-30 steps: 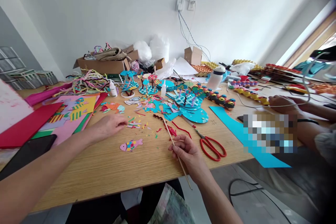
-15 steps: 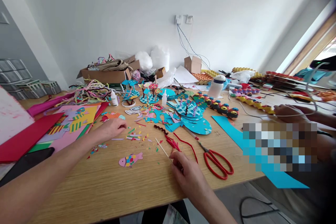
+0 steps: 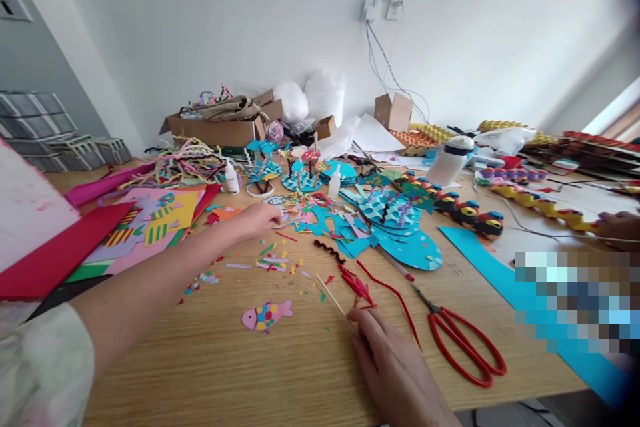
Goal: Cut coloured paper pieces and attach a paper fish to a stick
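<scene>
Wooden stick (image 3: 334,296) sits to the right of the pink paper fish (image 3: 267,315), its near end in my right hand (image 3: 390,360); I have the thumb and fingers nearly closed on it, palm down near the table (image 3: 200,360). My left hand (image 3: 263,220) is beyond the fish, fingers curled over paper scraps; I can't tell whether they grip anything. Outward from my right hand, a red fuzzy strand (image 3: 395,293) and red-handled scissors (image 3: 467,347) lie right of the fish. Brown curly strand (image 3: 329,251) lies beyond and right of it.
</scene>
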The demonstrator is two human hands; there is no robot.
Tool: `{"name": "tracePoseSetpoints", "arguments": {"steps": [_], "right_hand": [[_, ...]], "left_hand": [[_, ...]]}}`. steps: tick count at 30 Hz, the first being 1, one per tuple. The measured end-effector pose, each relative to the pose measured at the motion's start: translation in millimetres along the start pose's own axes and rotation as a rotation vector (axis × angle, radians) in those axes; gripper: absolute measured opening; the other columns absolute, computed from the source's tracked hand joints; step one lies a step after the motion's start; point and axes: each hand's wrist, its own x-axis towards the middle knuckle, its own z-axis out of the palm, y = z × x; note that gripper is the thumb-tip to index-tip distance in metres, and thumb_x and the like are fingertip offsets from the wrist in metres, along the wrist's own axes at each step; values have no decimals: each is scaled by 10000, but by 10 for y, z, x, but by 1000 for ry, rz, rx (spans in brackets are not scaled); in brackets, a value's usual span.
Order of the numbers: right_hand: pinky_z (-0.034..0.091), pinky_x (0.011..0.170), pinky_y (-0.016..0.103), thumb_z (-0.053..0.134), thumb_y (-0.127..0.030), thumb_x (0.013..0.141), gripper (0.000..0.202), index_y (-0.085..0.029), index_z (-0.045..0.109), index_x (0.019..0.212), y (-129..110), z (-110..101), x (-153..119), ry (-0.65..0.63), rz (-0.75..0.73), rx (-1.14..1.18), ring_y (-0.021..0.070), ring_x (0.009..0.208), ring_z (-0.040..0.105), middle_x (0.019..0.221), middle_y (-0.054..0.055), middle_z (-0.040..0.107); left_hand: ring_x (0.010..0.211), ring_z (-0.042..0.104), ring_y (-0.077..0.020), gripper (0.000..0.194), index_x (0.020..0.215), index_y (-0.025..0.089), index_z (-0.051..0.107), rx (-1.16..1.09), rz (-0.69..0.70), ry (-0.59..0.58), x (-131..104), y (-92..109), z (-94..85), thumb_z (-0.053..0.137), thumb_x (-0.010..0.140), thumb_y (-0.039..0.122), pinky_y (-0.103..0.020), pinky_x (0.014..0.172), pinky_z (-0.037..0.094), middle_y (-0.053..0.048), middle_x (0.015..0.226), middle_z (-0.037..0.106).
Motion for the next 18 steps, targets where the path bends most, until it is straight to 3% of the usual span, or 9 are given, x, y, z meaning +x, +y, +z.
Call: {"name": "tracePoseSetpoints", "arguments": {"steps": [8,18], "right_hand": [[486,632,292,320,-186,817,217,-223,500,932,56,36,-7,27,-41,-33,201,841,609,974,87,601],[499,593,315,313,-182,799,241,-189,505,944,27,27,11,86,-17,-102,211,818,616,976,100,605]], "left_hand": [[701,561,-152,252,767,185,654,8,-47,-34,6,-194,-73,432,674,111,-215,612,381,-10,753,665],[696,573,-138,236,796,179,645,-217,14,1,-280,-6,17,428,706,171,-209,620,400,-3,761,657]]}}
